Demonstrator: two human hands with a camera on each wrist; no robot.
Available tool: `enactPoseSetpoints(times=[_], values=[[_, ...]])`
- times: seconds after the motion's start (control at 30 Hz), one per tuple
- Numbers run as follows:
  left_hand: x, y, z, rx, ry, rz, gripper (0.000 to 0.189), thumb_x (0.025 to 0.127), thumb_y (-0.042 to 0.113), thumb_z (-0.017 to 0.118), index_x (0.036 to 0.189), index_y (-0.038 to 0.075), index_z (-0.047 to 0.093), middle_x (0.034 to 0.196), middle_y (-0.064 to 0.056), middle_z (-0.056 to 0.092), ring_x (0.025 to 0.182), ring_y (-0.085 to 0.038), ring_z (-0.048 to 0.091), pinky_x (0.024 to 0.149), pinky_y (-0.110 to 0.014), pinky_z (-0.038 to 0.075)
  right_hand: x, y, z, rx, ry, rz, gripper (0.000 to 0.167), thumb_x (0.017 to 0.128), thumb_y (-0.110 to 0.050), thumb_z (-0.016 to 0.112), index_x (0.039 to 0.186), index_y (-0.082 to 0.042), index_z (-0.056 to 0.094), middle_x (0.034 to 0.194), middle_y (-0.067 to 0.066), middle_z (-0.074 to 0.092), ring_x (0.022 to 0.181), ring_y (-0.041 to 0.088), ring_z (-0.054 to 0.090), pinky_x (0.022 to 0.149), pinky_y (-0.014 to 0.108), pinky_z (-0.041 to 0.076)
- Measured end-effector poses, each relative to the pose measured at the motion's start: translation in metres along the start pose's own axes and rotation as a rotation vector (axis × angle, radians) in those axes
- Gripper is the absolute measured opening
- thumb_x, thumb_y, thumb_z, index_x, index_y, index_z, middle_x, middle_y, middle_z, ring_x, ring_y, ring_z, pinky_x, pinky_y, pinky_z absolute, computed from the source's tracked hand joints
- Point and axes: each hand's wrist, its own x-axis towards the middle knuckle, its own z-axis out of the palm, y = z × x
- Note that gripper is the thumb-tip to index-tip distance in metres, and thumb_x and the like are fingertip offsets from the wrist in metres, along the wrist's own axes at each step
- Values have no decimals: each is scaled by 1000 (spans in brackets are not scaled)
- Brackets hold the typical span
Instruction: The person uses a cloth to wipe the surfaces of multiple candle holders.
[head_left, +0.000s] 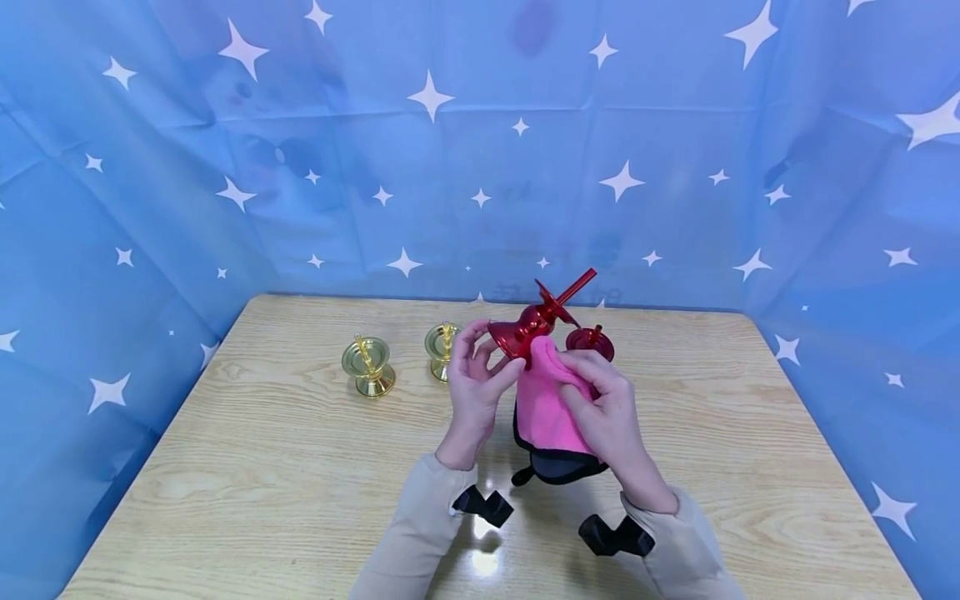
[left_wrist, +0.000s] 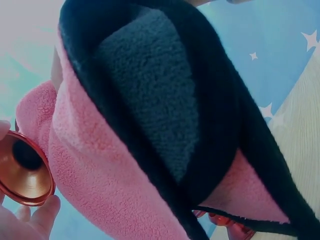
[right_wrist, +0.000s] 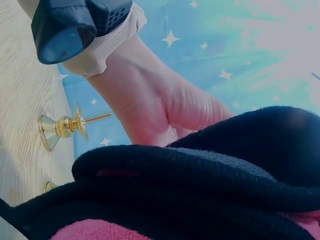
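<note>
A shiny red candle holder (head_left: 534, 325) with a wide flared base, a dish and a thin spike is held tilted above the table, its spike pointing up and to the right. My left hand (head_left: 477, 385) grips it by the rim of the base; the left wrist view looks into that hollow base (left_wrist: 31, 182). With fingers and thumb, my right hand (head_left: 609, 408) pinches a pink cloth (head_left: 551, 404), grey on its other side and edged in black. The cloth touches the base of the candle holder. Its folds hide much of both wrist views.
Another red candle holder (head_left: 581, 340) stands behind my right hand, partly covered. Two gold candle holders, one at the left (head_left: 373, 371) and one (head_left: 439, 343) beside my left hand, stand on the wooden table (head_left: 262, 467). A blue star-patterned curtain (head_left: 465, 158) hangs behind.
</note>
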Motion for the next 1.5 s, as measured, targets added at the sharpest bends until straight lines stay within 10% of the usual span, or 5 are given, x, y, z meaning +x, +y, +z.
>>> enactPoseSetpoints(times=[0.33, 0.83, 1.5], values=[[0, -1, 1, 8, 20, 11, 66, 69, 13, 83, 119, -4, 45, 114, -3, 49, 102, -16, 55, 84, -33, 50, 4, -14, 3, -57, 7, 6, 34, 70, 27, 55, 98, 11, 68, 95, 22, 64, 84, 3, 55, 65, 11, 44], [-1, -5, 0, 43, -5, 76, 67, 70, 10, 82, 119, -10, 41, 115, -4, 51, 104, -16, 55, 85, -35, 51, 6, -14, 12, -221, 126, -328, 34, 75, 14, 57, 104, 3, 69, 99, 20, 62, 85, 29, 60, 68, 11, 44], [0, -1, 0, 41, 42, 56, 58, 69, 11, 83, 117, 8, 50, 113, -5, 53, 104, -17, 55, 87, -38, 49, 5, 4, 12, -205, 171, -327, 35, 76, 14, 53, 103, 2, 71, 100, 19, 62, 81, 25, 57, 55, 16, 38]])
